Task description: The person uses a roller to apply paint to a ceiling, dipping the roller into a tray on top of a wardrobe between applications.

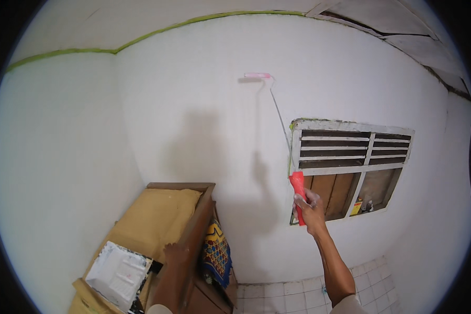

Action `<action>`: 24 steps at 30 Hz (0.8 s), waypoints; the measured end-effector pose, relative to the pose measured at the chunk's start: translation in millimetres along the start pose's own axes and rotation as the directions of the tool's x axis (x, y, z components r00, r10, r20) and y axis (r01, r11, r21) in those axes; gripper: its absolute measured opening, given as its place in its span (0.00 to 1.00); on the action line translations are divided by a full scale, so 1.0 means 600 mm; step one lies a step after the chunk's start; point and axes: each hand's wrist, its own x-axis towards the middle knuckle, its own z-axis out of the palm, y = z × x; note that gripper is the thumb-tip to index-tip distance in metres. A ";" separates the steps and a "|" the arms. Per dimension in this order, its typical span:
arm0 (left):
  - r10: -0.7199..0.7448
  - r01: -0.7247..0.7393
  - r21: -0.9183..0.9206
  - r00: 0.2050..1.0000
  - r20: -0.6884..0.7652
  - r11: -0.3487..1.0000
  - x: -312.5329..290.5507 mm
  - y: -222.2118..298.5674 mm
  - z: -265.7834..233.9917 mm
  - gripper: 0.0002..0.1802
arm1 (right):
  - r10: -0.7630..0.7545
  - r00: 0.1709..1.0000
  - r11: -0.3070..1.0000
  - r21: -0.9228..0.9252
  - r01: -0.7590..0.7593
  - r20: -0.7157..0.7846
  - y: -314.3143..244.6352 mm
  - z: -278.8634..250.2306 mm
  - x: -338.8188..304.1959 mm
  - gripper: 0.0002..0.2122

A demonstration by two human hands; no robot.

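Observation:
My right hand (311,208) is wrapped round the red handle of a paint roller (280,114), held out and up toward the white wall. Its thin metal rod runs up to the pink and white roller sleeve (257,76), whose shadow falls just below and to the left of it. Pale paint smears mark my right fingers. My left hand (177,254) rests on the top of a brown wooden cabinet (206,198), fingers laid out near its edge. Beside it, a white paint tray (119,275) with wet paint sits on cardboard (159,214).
A white-framed window (361,170) with slats is to the right, small bottles (368,205) on its sill. Patterned cloth (216,251) hangs at the cabinet's side. White tiles (293,299) lie below the wall. Green trim (193,21) runs along the ceiling.

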 end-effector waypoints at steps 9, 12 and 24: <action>-0.016 0.012 -0.037 0.992 -0.121 0.999 0.004 0.018 -0.013 0.27 | -0.175 0.984 0.982 0.081 0.172 0.032 -0.143 0.113 0.224 0.12; 0.003 -0.005 -0.012 0.992 -0.128 1.000 0.005 0.015 -0.012 0.27 | -0.236 0.970 0.969 0.090 0.231 0.052 -0.183 0.141 0.273 0.12; -0.014 0.019 0.040 0.991 -0.132 0.999 0.008 0.005 0.001 0.32 | -0.331 0.944 0.940 0.091 0.330 -0.003 -0.283 0.216 0.399 0.15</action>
